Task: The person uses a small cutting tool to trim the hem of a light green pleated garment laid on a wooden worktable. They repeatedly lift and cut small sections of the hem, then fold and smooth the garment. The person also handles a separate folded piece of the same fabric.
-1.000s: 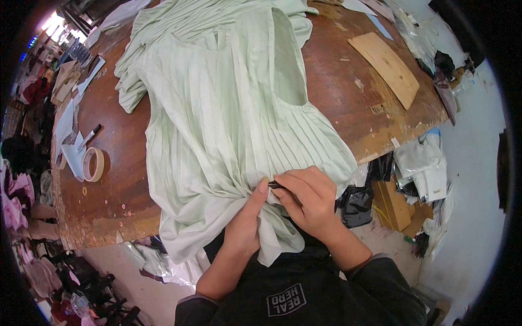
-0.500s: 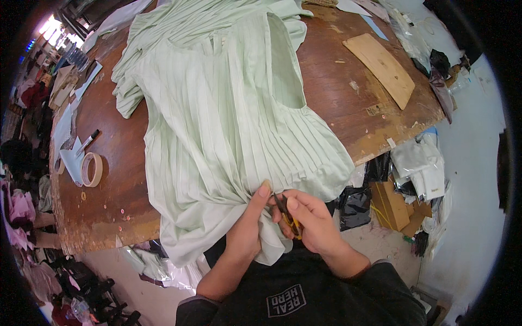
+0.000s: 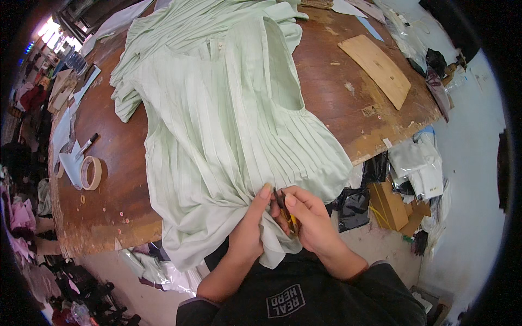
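The single head view is looking steeply down from above the person's chest onto the wooden table (image 3: 348, 103), sitting close enough that the table's near edge is running just beyond the left hand (image 3: 247, 231) and right hand (image 3: 312, 223) at the lower middle. It is facing away from the body across the table, so the pale green pleated garment (image 3: 228, 125) is filling the centre while the table's far side is curving toward the upper rim. Being a fisheye, it is also taking in the floor beside the table to the right and clutter past its left end, and no second view is sharing the scene.
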Motion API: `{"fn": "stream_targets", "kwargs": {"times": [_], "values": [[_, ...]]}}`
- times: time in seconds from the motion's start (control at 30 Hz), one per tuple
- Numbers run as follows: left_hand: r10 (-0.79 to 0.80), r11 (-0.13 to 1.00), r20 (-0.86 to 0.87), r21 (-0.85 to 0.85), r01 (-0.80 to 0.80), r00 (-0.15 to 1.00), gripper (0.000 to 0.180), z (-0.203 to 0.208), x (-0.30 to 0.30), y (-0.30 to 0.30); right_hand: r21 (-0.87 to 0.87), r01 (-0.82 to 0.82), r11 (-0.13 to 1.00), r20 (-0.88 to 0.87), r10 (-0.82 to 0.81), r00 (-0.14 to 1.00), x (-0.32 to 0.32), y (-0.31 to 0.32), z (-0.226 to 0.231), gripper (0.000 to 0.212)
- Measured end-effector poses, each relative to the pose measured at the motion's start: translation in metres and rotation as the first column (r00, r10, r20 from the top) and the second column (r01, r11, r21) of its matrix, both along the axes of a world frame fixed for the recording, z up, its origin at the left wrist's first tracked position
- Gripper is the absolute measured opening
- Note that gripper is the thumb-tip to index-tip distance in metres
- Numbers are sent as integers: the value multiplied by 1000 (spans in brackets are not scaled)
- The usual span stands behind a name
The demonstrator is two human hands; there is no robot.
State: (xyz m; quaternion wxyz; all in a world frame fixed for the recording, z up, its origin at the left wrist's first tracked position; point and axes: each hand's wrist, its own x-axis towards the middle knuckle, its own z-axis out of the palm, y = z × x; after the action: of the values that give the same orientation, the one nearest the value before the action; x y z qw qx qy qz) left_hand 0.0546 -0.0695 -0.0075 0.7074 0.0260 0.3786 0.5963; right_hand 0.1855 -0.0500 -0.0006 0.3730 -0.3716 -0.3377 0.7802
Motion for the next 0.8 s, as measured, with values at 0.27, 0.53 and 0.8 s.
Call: {"fn": "stream_targets", "kwargs": {"times": [0.27, 0.53, 0.8], "values": [[62, 998, -40, 2, -62, 997, 40, 5, 6, 3, 557, 53, 829, 250, -229, 941, 12, -1, -19, 35], [15, 1000, 109, -11, -14, 994, 37, 0, 6, 1, 652, -50, 756, 317, -213, 924, 9, 14, -24, 43], [32, 999, 61, -18, -31, 998, 31, -4, 8, -1, 162, -88, 983, 157, 63, 986, 16, -5, 12, 33]]}}
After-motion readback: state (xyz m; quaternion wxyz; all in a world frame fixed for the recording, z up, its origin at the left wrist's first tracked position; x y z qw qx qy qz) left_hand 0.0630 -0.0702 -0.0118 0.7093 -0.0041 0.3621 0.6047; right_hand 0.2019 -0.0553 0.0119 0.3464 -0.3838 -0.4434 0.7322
